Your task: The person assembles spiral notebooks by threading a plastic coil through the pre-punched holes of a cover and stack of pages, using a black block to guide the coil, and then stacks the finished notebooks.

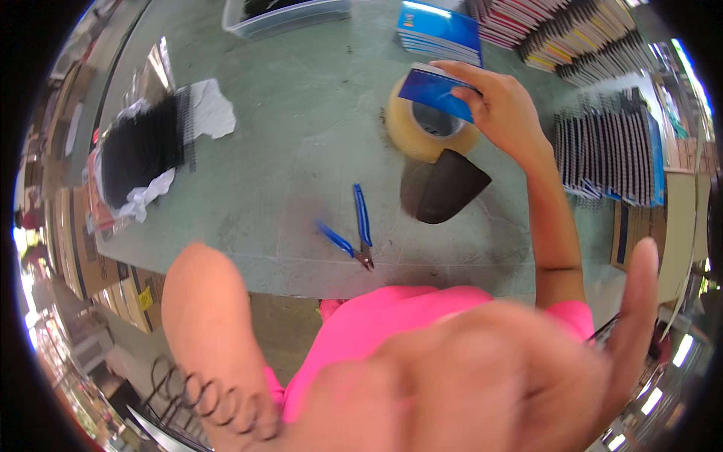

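My right hand (pixel 501 105) is closed on the edge of a blue booklet (pixel 433 92) with a row of small holes along one side. The booklet is over a large roll of clear tape (pixel 407 135) lying on the table. Beside the roll sits a dark, smooth, wedge-shaped piece (pixel 456 188) whose kind I cannot make out. Raised very close to the camera, my left hand (pixel 482 369) is blurred; one finger stretches up and the others are unclear. A black spiral coil (pixel 218 399) shows across my left forearm. Blue-handled cutting pliers (pixel 363 226) lie spread on the table.
A bundle of black spiral coils (pixel 143 154) lies on white wrapping at the left. Blue booklets (pixel 440 34) are stacked at the back, near a clear plastic bin (pixel 290 22). Spiral-bound books (pixel 606 151) stand in rows at the right. Cardboard boxes (pixel 120 294) are beyond the table's left edge.
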`<action>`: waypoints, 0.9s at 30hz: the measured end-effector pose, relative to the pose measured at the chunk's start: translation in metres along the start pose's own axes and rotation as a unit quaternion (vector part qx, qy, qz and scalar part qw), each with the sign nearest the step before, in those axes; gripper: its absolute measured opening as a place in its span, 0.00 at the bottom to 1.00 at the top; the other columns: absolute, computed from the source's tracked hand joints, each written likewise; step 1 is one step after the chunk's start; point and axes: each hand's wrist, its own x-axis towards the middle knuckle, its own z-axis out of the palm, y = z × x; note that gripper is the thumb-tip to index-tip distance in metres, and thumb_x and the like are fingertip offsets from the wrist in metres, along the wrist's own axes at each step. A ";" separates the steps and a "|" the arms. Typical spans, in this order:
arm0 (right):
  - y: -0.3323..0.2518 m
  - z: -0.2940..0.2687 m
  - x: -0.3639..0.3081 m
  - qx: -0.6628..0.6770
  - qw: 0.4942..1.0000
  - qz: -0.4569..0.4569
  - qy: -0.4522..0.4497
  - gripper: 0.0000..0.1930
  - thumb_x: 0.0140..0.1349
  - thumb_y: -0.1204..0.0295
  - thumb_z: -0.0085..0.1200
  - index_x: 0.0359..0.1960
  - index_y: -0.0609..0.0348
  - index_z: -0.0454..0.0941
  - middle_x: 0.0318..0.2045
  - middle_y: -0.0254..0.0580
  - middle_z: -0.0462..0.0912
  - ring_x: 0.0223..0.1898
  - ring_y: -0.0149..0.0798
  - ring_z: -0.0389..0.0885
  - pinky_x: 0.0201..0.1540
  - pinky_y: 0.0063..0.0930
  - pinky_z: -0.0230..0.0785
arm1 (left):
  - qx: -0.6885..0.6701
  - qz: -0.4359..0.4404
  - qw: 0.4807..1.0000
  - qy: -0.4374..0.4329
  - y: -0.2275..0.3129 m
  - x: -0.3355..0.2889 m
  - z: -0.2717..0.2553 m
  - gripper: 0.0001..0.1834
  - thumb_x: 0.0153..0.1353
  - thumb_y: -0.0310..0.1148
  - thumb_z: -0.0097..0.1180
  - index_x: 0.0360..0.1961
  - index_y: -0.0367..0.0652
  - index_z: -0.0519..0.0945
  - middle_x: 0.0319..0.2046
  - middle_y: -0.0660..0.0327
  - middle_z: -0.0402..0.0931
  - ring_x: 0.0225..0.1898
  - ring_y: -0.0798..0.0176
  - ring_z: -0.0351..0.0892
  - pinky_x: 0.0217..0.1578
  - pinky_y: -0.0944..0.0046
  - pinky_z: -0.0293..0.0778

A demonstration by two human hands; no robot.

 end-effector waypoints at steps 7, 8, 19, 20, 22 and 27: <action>-0.014 0.005 0.008 -0.003 0.999 -0.026 0.040 0.10 0.58 0.71 0.50 0.42 0.52 0.76 0.35 0.41 0.81 0.37 0.47 0.78 0.37 0.38 0.70 | -0.044 -0.089 0.995 -0.004 -0.017 -0.006 -0.012 0.20 0.55 0.26 0.51 0.52 0.43 0.73 0.20 0.60 0.70 0.21 0.63 0.68 0.23 0.66 0.67; -0.016 0.008 0.009 0.003 0.998 -0.033 0.052 0.09 0.59 0.71 0.49 0.41 0.53 0.76 0.34 0.40 0.81 0.37 0.47 0.78 0.36 0.39 0.70 | -0.065 -0.137 0.988 -0.005 -0.025 -0.009 -0.005 0.20 0.56 0.26 0.51 0.52 0.43 0.73 0.20 0.60 0.70 0.21 0.64 0.68 0.23 0.66 0.66; -0.011 0.011 0.010 0.028 1.000 -0.001 -0.011 0.10 0.59 0.71 0.48 0.42 0.53 0.76 0.32 0.42 0.81 0.34 0.49 0.79 0.34 0.39 0.69 | -0.287 -0.398 0.853 0.177 -0.128 -0.048 0.171 0.09 0.61 0.33 0.54 0.39 0.40 0.75 0.20 0.61 0.73 0.22 0.70 0.70 0.27 0.69 0.67; -0.010 0.010 0.009 0.029 0.999 -0.002 -0.017 0.10 0.59 0.71 0.48 0.42 0.53 0.76 0.32 0.42 0.81 0.34 0.49 0.79 0.33 0.39 0.69 | -0.301 -0.381 0.857 0.174 -0.126 -0.045 0.170 0.09 0.61 0.34 0.54 0.38 0.40 0.76 0.19 0.61 0.73 0.22 0.70 0.69 0.26 0.69 0.67; -0.015 0.008 0.010 0.067 0.997 0.022 -0.020 0.10 0.59 0.70 0.49 0.42 0.52 0.77 0.31 0.43 0.81 0.33 0.49 0.78 0.33 0.39 0.68 | -0.291 -0.383 0.863 0.156 -0.124 -0.040 0.166 0.09 0.61 0.35 0.54 0.36 0.40 0.76 0.19 0.62 0.73 0.22 0.71 0.69 0.26 0.70 0.66; -0.022 0.005 0.011 0.083 0.995 0.044 -0.028 0.09 0.59 0.69 0.49 0.40 0.50 0.78 0.29 0.41 0.82 0.32 0.49 0.79 0.32 0.39 0.68 | -0.305 -0.403 0.854 0.125 -0.126 -0.034 0.172 0.15 0.64 0.42 0.49 0.34 0.39 0.77 0.16 0.62 0.70 0.19 0.73 0.67 0.22 0.71 0.64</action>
